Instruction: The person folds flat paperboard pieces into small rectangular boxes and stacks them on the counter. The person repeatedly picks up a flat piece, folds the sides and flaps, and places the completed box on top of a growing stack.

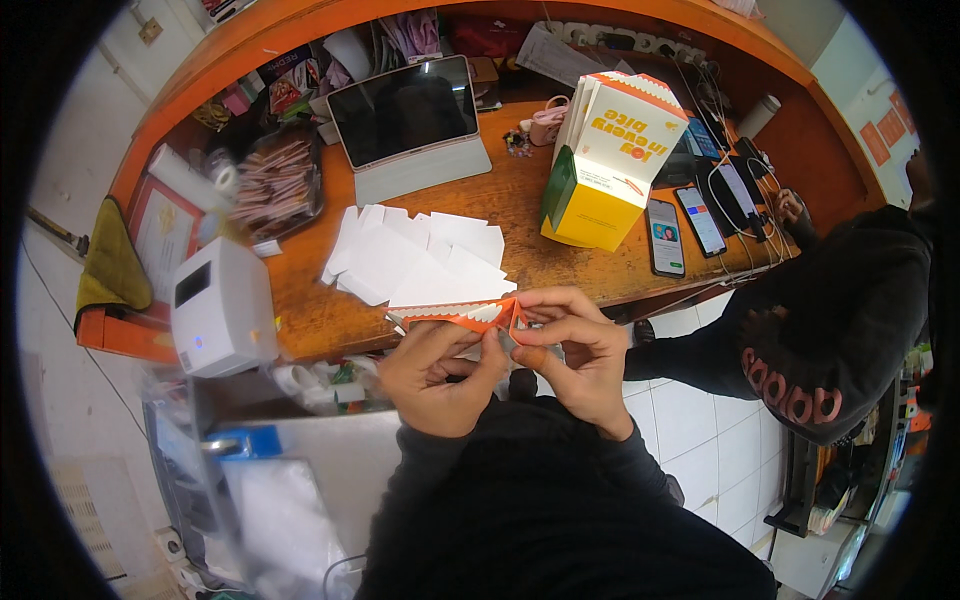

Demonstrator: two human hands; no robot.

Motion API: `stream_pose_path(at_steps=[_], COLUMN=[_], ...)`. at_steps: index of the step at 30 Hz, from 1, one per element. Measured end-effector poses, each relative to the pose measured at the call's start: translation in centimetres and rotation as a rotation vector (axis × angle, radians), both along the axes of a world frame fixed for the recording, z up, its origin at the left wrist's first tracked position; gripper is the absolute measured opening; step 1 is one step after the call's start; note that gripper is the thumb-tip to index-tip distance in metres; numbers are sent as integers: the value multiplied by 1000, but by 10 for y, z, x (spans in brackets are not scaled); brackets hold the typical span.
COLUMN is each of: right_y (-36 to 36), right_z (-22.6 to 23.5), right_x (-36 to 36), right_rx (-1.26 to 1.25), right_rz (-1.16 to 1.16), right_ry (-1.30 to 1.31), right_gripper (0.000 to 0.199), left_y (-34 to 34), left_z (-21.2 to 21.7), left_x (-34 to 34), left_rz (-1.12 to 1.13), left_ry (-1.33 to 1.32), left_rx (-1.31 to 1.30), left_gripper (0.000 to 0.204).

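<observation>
- A flat orange-and-white cardboard piece (465,316) is held in the air just off the near edge of the wooden desk (520,215), between the two hands and above the person's dark-sleeved lap.
- Its long axis runs roughly left to right, tilted slightly, with the left end sticking out free beyond the left hand (440,375) and the right end folded back into a small loop.
- The piece is pinched from below by the left hand's thumb and fingers near its middle; the folded right end is pinched by the right hand (580,360), fingers curled close together.
- Both hands touch it; the right hand sits on the fold, the left on the straight run.
- Just beyond, loose white paper sheets (420,255) are spread on the desk.
- Farther back a tablet in a stand (410,120), a stack of yellow-and-white cartons (610,165), several phones (685,230) and a white label printer (215,305) are seen.
- A person in a dark hoodie (830,320) is seated at the right, over white floor tiles.
</observation>
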State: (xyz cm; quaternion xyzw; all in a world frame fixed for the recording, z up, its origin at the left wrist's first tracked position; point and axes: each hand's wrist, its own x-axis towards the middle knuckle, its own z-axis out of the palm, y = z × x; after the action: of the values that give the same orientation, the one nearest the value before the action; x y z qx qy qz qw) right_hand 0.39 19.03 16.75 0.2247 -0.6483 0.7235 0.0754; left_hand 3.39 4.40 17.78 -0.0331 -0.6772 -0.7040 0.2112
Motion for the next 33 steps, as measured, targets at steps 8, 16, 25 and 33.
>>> stream_pose_path(at_steps=[8,16,25,33], right_y=[-17,-13,4,25], right_z=[-5,-13,-19,7], right_x=[7,1,-19,-17], right_rx=[180,289,167,433], right_rz=[-229,-194,-274,-127], right_ry=[86,170,-44,94], right_gripper=[26,25,15,49], left_y=[4,-17,-22,-33], left_z=[0,-1,17,0], left_x=[0,-10,-6,-11], left_rz=[-28,-51,247,70], left_ry=[-126,-109,139,7], left_rx=[176,229,-574,-686], left_gripper=[26,21,65,55])
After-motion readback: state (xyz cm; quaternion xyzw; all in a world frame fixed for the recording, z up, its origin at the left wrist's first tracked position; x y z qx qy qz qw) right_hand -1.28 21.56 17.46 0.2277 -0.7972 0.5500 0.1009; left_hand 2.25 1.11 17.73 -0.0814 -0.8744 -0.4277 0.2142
